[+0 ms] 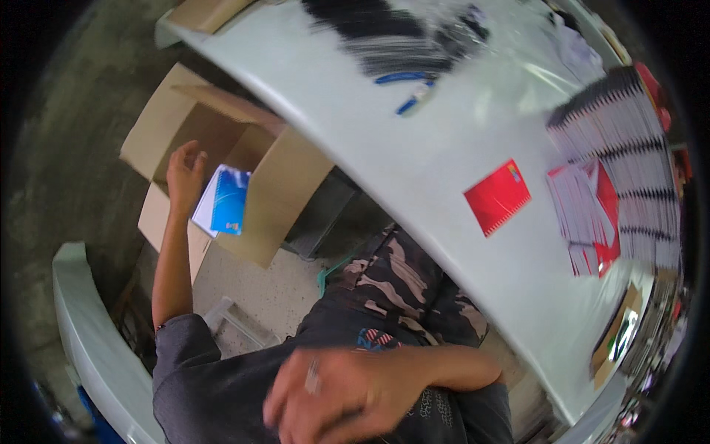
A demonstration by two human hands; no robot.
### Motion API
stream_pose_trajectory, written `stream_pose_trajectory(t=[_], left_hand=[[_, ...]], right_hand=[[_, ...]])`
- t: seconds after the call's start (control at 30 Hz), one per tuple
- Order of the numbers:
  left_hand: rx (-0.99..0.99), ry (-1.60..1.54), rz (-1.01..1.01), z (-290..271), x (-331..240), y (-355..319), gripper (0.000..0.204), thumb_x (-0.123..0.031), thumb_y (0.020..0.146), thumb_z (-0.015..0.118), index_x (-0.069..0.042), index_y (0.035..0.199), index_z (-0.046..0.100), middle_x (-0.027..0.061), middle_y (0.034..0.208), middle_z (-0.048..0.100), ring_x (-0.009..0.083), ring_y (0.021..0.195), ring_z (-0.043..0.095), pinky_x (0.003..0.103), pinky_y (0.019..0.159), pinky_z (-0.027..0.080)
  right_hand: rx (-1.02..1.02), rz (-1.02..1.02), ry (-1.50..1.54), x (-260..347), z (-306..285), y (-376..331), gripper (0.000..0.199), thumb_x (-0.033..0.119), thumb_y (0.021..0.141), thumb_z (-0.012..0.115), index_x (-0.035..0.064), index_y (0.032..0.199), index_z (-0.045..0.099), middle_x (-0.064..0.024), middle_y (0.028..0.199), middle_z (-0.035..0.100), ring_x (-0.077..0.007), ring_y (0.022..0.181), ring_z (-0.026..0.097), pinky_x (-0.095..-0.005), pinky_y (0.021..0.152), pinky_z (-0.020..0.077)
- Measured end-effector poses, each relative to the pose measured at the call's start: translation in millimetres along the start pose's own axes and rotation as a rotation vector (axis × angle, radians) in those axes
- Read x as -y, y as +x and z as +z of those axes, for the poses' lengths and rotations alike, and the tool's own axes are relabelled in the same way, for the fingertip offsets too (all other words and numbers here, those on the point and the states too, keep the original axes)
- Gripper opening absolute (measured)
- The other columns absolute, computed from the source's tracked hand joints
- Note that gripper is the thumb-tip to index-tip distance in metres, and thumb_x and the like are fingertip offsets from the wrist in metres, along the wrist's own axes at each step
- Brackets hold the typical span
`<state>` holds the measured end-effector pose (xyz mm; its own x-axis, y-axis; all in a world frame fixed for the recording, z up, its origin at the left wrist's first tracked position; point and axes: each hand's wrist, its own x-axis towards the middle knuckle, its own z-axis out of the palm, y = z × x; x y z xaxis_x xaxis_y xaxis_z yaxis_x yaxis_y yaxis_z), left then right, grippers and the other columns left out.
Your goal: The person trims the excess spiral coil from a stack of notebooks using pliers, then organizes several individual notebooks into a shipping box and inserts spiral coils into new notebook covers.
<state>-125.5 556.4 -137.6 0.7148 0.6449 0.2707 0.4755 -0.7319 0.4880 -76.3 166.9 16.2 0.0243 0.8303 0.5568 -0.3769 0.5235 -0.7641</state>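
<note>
Head view: the left hand (185, 174) reaches out at ten o'clock into an open cardboard box (277, 196) on the floor, fingers closed on a blue notebook (224, 200) tilted over the box mouth, likely so it clears the flaps. The right hand (336, 396) sits blurred at six o'clock, loosely curled and holding nothing. A red notebook (498, 196) lies flat on the white table (414, 148) at three o'clock.

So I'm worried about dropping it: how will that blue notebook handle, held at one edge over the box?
The blue notebook looks thin, so probably light and somewhat bendy. The left hand grips one edge only, so it may sag. Its glossy-looking cover could slip.
</note>
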Motion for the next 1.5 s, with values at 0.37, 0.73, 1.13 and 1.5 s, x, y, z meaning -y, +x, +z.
stream_pose_trajectory(t=[0.37, 0.73, 1.13, 1.5], left_hand=[[0.404, 0.298, -0.008, -1, 28, -96, 0.094, -0.042, 0.068, 0.071, -0.011, 0.142, 0.022, 0.0225, 0.14, 0.029, 0.0393, 0.126, 0.033, 0.05, 0.102, 0.029], [0.183, 0.161, 0.062, 8, 46, -103, 0.078, -0.048, 0.072, 0.065, -0.01, 0.134, 0.039, 0.0183, 0.127, 0.046, 0.0337, 0.113, 0.046, 0.044, 0.093, 0.034], [-0.025, 0.285, -0.25, 51, 8, -93, 0.083, -0.057, 0.073, 0.062, -0.011, 0.136, 0.035, 0.0171, 0.118, 0.048, 0.0322, 0.105, 0.047, 0.044, 0.087, 0.034], [-0.042, 0.113, -0.096, 17, 14, -25, 0.062, -0.041, 0.084, 0.055, -0.006, 0.133, 0.04, 0.0223, 0.136, 0.035, 0.0397, 0.121, 0.04, 0.047, 0.099, 0.032]], right_hand=[[-1.022, 0.846, 0.228, -166, -135, 28, 0.086, 0.031, 0.083, 0.063, 0.0066, 0.144, 0.007, -0.0161, 0.146, 0.017, -0.0355, 0.136, 0.011, -0.0512, 0.1, 0.0307], [-0.797, 0.859, 0.133, -233, -182, 87, 0.099, 0.026, 0.081, 0.066, 0.0085, 0.144, -0.007, -0.0174, 0.151, -0.006, -0.0326, 0.139, -0.001, -0.058, 0.106, 0.013], [-0.301, 0.573, -1.016, -227, -240, 154, 0.062, 0.017, 0.082, 0.061, 0.0168, 0.139, 0.036, -0.0097, 0.144, 0.03, -0.0285, 0.126, 0.036, -0.0418, 0.103, 0.0269], [-0.122, 0.205, -1.843, -194, -281, 181, 0.038, 0.016, 0.077, 0.064, 0.021, 0.114, 0.063, -0.0031, 0.133, 0.047, -0.0255, 0.124, 0.039, -0.0396, 0.097, 0.0308]])
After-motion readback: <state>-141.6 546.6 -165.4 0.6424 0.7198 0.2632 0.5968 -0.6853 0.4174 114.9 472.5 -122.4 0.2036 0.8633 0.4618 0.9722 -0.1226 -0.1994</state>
